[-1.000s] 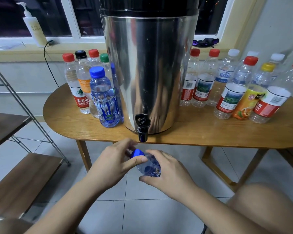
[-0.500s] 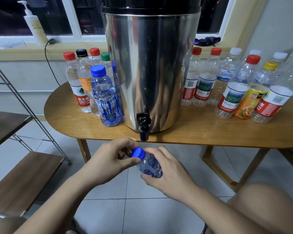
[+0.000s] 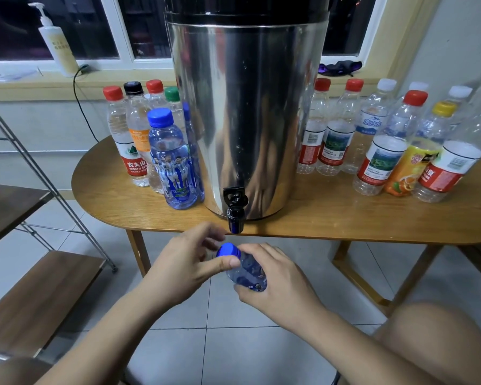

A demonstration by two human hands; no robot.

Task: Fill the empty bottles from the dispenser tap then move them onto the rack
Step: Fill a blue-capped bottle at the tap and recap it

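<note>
A small blue-tinted bottle (image 3: 247, 272) with a blue cap (image 3: 227, 250) sits in my right hand (image 3: 278, 282), just below the black tap (image 3: 235, 211) of the steel dispenser (image 3: 245, 112). My left hand (image 3: 189, 262) pinches the cap with thumb and fingers. Left of the dispenser stand several capped bottles holding water, with a blue one (image 3: 171, 159) in front. Several empty capped bottles (image 3: 381, 159) stand to its right. The rack's wooden shelves (image 3: 39, 295) are at the left.
The oval wooden table (image 3: 317, 218) carries the dispenser and bottles, with its edge just above my hands. A pump bottle (image 3: 57, 43) and a black cable stand on the window sill. My knee (image 3: 433, 343) is at the lower right. Tiled floor lies below.
My hands and the bottle stay under the tap. My left fingers have shifted around the cap, as if turning it.
</note>
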